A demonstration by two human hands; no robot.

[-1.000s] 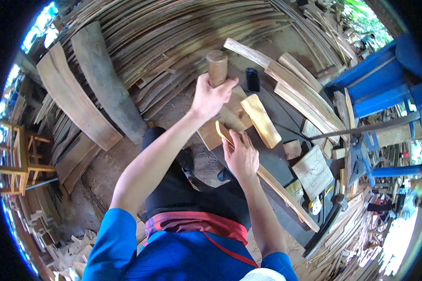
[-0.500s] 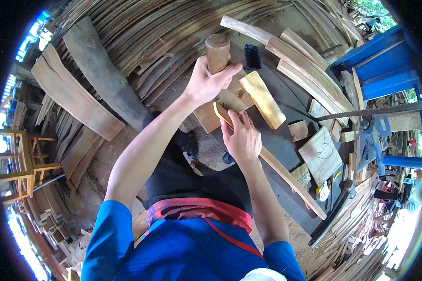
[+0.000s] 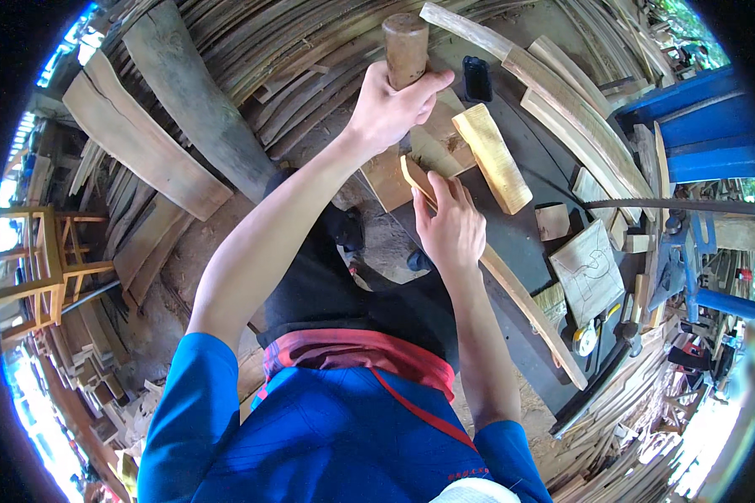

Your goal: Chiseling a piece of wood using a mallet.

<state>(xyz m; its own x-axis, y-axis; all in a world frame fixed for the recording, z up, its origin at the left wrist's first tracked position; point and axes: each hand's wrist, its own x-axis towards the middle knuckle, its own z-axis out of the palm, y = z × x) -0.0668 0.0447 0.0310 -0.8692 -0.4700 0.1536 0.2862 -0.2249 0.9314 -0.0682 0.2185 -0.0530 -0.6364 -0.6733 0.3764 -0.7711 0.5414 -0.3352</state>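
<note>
A thick cylindrical wooden handle (image 3: 406, 52) stands up out of my left hand (image 3: 398, 105), whose fingers are wrapped round it; whatever lies below the fist is mostly hidden. My right hand (image 3: 451, 222) is closed over a long thin wooden strip (image 3: 533, 314). The strip's pale tip shows past my fingers, and its other end runs toward the near right of the dark work surface (image 3: 512, 352). Just right of that tip lies a thick yellowish wood block (image 3: 492, 159). A flat light-brown board (image 3: 386, 180) sits under and beyond the tip.
A drawn-on square board (image 3: 587, 272), a small wood piece (image 3: 552, 221), a tape measure (image 3: 585, 338) and a hammer (image 3: 627, 335) lie at the right. A long saw blade (image 3: 679, 204) juts in there. Long planks (image 3: 562, 105) and a black tray (image 3: 476, 78) lie farther back.
The view has shifted, so the bench things appear farther right and higher. My left hand with the handle has risen slightly away from the strip. My right hand keeps its place on the strip.
</note>
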